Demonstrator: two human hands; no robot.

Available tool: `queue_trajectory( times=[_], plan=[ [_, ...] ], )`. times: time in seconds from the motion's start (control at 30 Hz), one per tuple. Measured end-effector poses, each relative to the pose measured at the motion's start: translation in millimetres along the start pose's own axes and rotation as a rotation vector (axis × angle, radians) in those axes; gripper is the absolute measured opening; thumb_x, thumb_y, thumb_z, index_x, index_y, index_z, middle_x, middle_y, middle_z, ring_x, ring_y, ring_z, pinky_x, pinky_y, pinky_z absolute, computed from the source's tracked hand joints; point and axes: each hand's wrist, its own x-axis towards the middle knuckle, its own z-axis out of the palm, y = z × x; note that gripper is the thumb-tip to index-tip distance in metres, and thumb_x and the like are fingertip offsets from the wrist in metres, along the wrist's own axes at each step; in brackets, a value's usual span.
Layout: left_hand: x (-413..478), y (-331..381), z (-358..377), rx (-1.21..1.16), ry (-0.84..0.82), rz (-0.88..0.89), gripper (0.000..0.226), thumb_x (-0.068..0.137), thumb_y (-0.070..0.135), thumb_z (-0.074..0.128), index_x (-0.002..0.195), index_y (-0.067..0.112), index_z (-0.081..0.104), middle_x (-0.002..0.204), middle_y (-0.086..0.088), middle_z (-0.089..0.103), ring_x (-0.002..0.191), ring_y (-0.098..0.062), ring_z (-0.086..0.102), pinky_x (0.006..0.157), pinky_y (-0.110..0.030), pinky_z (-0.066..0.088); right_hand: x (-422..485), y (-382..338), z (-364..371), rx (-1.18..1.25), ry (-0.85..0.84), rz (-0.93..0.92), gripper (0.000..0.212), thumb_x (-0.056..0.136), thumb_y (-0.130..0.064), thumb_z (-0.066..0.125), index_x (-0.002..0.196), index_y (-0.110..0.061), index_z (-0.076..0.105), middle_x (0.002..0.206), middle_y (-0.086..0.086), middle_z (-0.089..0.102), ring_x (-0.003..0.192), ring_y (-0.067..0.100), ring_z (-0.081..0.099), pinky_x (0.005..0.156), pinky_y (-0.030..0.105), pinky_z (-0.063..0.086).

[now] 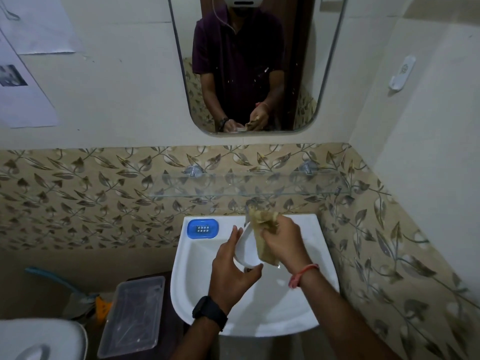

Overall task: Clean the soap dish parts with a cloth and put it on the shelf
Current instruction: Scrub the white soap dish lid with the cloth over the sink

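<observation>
My left hand point(231, 268) grips a white soap dish part point(246, 248), tilted on edge over the white sink point(197, 302). My right hand point(281, 240) is closed on a crumpled beige cloth point(262, 229) that is pressed against the white part's inner face. The blue soap dish part point(203, 228), with a slotted drain in its middle, lies flat on the sink's back left corner. A glass shelf point(246, 184) is fixed to the leaf-patterned tiles above the sink and has nothing on it.
A mirror point(254, 63) hangs above the shelf. Left of the sink, a clear plastic box point(132, 315) rests on a dark stand. A brush with a blue handle point(52, 278) leans behind it. A white toilet lid point(39, 339) is at the bottom left.
</observation>
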Motion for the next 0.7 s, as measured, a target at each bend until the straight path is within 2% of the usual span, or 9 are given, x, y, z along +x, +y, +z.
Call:
queue_trajectory(
  times=[0.07,0.2,0.27,0.33,0.4,0.47,0.53,0.6,0.7],
  plan=[
    [-2.9,4.1,2.3,0.038,-0.005,0.037,0.111,0.067,0.04,0.09,0.158,0.018,0.031,0.132,0.016,0.056,0.118,-0.008,0.058,0.093,-0.003,0.042,-6.8,-2.3,11.6,-0.124,-0.028,-0.015,0.019,0.091,-0.012,0.061,0.107,-0.012,0.071,0.105,0.006,0.074,0.097,0.023,0.068,0.08,0.024,0.051],
    [-5.1,4.3,-0.4,0.085,0.017,0.094,0.111,0.068,0.034,0.092,0.157,0.014,0.03,0.129,0.013,0.057,0.114,-0.013,0.06,0.096,-0.02,0.047,-13.8,-4.8,21.0,-0.172,-0.062,-0.027,0.016,0.094,-0.013,0.057,0.109,-0.013,0.064,0.109,0.007,0.071,0.1,0.023,0.067,0.078,0.022,0.049],
    [-4.6,3.4,-3.3,0.095,0.006,0.098,0.113,0.068,0.034,0.092,0.158,0.018,0.025,0.133,0.014,0.056,0.118,-0.01,0.057,0.099,-0.014,0.043,-12.3,-6.5,20.1,-0.203,-0.134,-0.014,0.013,0.093,-0.017,0.058,0.106,-0.015,0.061,0.107,0.007,0.07,0.096,0.022,0.066,0.075,0.023,0.049],
    [-3.4,2.1,-6.1,0.089,-0.005,0.088,0.114,0.069,0.037,0.09,0.16,0.019,0.023,0.138,0.015,0.056,0.122,-0.008,0.055,0.101,-0.005,0.037,-8.9,-6.8,17.2,-0.17,-0.219,0.021,0.017,0.09,-0.018,0.06,0.107,-0.017,0.062,0.107,0.003,0.069,0.097,0.019,0.065,0.08,0.025,0.051],
    [-1.6,0.4,-8.1,0.086,-0.009,0.074,0.113,0.07,0.042,0.087,0.161,0.018,0.023,0.143,0.012,0.057,0.125,-0.009,0.055,0.103,-0.006,0.038,-6.5,-5.1,13.5,-0.062,-0.294,0.068,0.024,0.086,-0.014,0.062,0.11,-0.021,0.064,0.107,-0.001,0.07,0.101,0.016,0.065,0.088,0.03,0.054],
    [0.3,-1.3,-10.1,0.079,-0.011,0.066,0.115,0.07,0.046,0.084,0.162,0.019,0.021,0.147,0.011,0.056,0.129,-0.01,0.054,0.106,-0.02,0.046,-7.3,-2.0,10.4,0.128,-0.366,0.121,0.035,0.082,-0.004,0.061,0.112,-0.023,0.064,0.108,-0.001,0.07,0.104,0.017,0.066,0.093,0.038,0.056],
    [2.4,-2.6,-11.4,0.069,-0.01,0.058,0.116,0.069,0.047,0.085,0.162,0.022,0.02,0.148,0.01,0.056,0.129,-0.011,0.055,0.106,-0.028,0.049,-8.0,1.7,7.3,0.358,-0.449,0.175,0.042,0.08,0.007,0.055,0.113,-0.018,0.064,0.11,0.005,0.071,0.107,0.022,0.066,0.087,0.039,0.057],
    [4.0,-4.2,-11.5,0.053,-0.017,0.047,0.117,0.069,0.045,0.087,0.162,0.027,0.018,0.148,0.013,0.055,0.13,-0.01,0.056,0.106,-0.03,0.05,-6.2,4.7,2.2,0.546,-0.53,0.22,0.043,0.084,0.015,0.052,0.115,-0.011,0.064,0.112,0.012,0.071,0.107,0.028,0.066,0.078,0.035,0.056],
    [5.3,-9.2,-9.7,0.017,-0.004,0.001,0.114,0.069,0.049,0.085,0.161,0.025,0.023,0.149,0.014,0.052,0.132,-0.009,0.055,0.106,-0.034,0.052,-0.7,12.9,-8.2,0.809,-0.541,0.319,0.039,0.09,0.017,0.051,0.122,-0.003,0.06,0.118,0.021,0.069,0.106,0.032,0.067,0.073,0.035,0.06]
  ],
)
